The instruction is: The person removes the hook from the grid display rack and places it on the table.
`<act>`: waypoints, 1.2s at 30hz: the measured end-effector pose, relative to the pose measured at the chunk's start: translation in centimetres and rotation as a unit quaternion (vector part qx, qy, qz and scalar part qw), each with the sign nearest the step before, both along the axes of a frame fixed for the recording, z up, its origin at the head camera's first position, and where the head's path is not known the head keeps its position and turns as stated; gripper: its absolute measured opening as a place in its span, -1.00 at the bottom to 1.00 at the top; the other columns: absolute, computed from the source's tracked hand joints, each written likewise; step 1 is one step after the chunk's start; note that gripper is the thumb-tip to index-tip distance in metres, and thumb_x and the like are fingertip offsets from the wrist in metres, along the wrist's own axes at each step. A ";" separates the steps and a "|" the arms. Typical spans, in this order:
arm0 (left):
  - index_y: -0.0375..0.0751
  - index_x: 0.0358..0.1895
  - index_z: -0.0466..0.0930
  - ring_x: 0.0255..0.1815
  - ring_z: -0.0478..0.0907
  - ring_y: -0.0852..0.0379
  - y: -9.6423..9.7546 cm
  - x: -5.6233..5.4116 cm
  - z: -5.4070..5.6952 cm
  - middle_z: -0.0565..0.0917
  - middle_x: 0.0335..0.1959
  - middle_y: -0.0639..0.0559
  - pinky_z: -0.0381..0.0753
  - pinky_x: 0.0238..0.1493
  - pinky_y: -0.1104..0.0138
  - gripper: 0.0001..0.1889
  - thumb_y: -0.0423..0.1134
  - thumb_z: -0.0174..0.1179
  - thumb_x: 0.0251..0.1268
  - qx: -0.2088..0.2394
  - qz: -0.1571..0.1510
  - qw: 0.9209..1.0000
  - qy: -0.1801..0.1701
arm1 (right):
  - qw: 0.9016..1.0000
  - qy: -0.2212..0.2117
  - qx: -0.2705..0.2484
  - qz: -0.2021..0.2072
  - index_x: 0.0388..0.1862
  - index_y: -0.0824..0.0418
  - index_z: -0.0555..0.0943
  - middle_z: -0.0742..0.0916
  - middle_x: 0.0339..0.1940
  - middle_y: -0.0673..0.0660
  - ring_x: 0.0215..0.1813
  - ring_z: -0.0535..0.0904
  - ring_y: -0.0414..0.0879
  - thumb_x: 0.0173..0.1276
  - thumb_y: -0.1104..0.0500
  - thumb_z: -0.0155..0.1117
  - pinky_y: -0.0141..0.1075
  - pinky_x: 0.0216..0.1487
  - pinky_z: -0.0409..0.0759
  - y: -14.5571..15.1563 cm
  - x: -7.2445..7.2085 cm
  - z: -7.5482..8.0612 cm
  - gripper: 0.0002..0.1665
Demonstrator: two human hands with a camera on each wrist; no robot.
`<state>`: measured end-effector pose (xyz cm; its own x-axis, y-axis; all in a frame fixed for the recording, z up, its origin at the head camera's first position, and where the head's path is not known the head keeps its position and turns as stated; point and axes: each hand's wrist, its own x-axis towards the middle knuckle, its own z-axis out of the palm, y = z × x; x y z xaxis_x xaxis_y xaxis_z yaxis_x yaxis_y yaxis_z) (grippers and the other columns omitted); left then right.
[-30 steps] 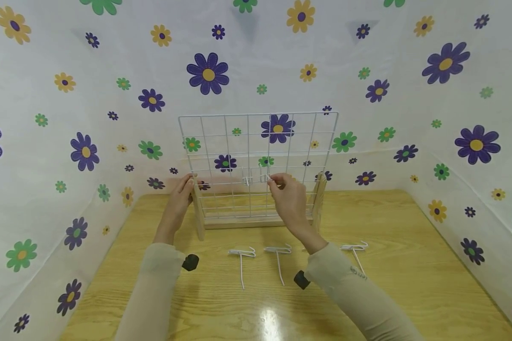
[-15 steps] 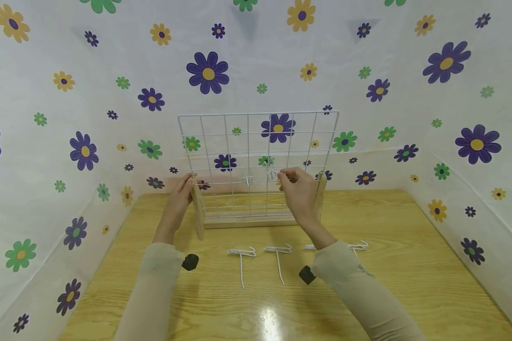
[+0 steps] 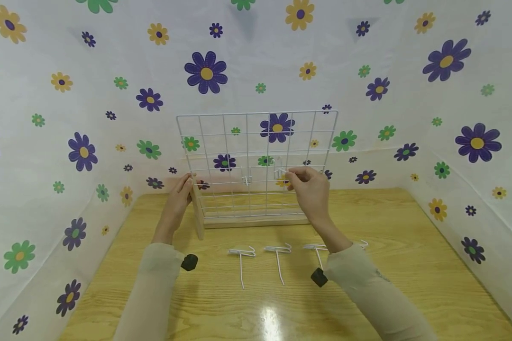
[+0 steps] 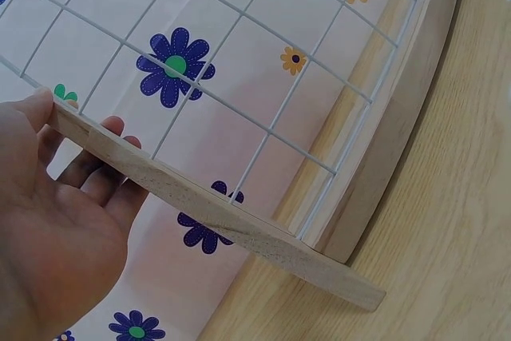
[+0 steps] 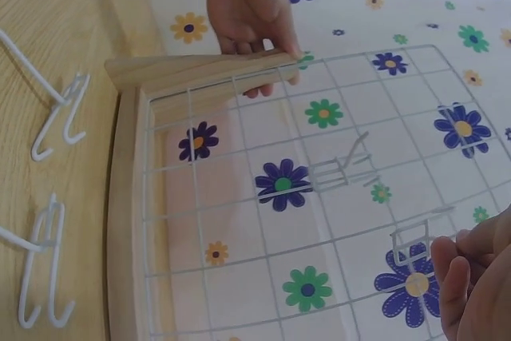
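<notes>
A white wire grid panel (image 3: pixel 247 142) stands upright in a wooden frame at the back of the table. My left hand (image 3: pixel 176 203) grips the frame's left wooden post (image 4: pixel 200 201), thumb on one side and fingers on the other. In front of the grid, right of its middle, my right hand (image 3: pixel 310 192) pinches a white wire display hook (image 5: pixel 411 247) by its prong. Whether that hook touches the grid wires cannot be told. Another white hook (image 3: pixel 246 180) hangs on the grid to its left. The frame's right post is hidden behind my right hand.
Several white wire hooks lie in a row on the wooden table (image 3: pixel 222 303), among them a left one (image 3: pixel 241 265) and a middle one (image 3: pixel 279 265). My right forearm partly covers those farther right. Flower-patterned sheeting (image 3: pixel 256 57) encloses the back and sides.
My right hand has moved right along the grid with the pinched hook. A tabletop hook has come into view beside the right sleeve. My left hand stays on the post.
</notes>
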<state>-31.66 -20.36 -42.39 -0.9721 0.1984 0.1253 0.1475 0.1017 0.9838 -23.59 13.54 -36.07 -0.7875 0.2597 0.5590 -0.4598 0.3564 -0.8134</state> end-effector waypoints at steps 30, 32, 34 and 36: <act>-0.18 0.69 -0.06 0.64 0.05 -0.17 -0.3 -0.2 -0.3 0.16 0.60 -0.33 0.08 0.61 0.01 -0.33 0.08 -0.25 0.74 -0.015 0.000 1.000 0.005 | 0.996 -0.090 -0.026 0.005 -0.13 0.42 0.75 0.79 -0.47 -0.07 -0.49 0.67 -0.22 0.44 0.20 0.43 -0.50 -0.63 0.43 6.7 4.5 -0.6 -0.75; -0.19 0.69 -0.07 0.65 0.04 -0.16 -0.3 -0.3 -0.3 0.16 0.61 -0.31 0.08 0.61 0.03 -0.33 0.08 -0.25 0.74 -0.014 -0.001 1.000 0.004 | 0.994 -0.102 -0.028 0.005 -0.11 0.44 0.74 0.78 -0.48 -0.13 -0.48 0.67 -0.22 0.46 0.18 0.41 -0.50 -0.61 0.45 7.1 5.1 -0.7 -0.71; -0.19 0.69 -0.07 0.64 0.05 -0.16 -0.4 -0.3 -0.4 0.16 0.60 -0.31 0.09 0.61 0.03 -0.33 0.07 -0.25 0.74 -0.011 -0.002 1.000 0.005 | 0.993 -0.112 -0.031 0.007 -0.08 0.45 0.73 0.78 -0.45 -0.15 -0.46 0.68 -0.22 0.47 0.16 0.40 -0.50 -0.59 0.48 7.4 5.7 -0.9 -0.69; -0.21 0.69 -0.06 0.63 0.08 -0.17 -0.4 -0.3 -0.4 0.18 0.59 -0.33 0.10 0.61 0.03 -0.34 0.05 -0.25 0.75 -0.006 -0.003 1.000 0.007 | 0.992 -0.119 -0.031 0.008 -0.07 0.46 0.72 0.79 -0.43 -0.15 -0.45 0.69 -0.22 0.48 0.15 0.40 -0.50 -0.57 0.51 7.7 6.3 -1.1 -0.67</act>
<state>-31.94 -20.78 -42.81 -0.9690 0.2056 0.1371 0.1627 0.1133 0.9801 -17.31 21.22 -37.13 -0.9000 0.2738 0.3393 -0.2564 0.2969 -0.9198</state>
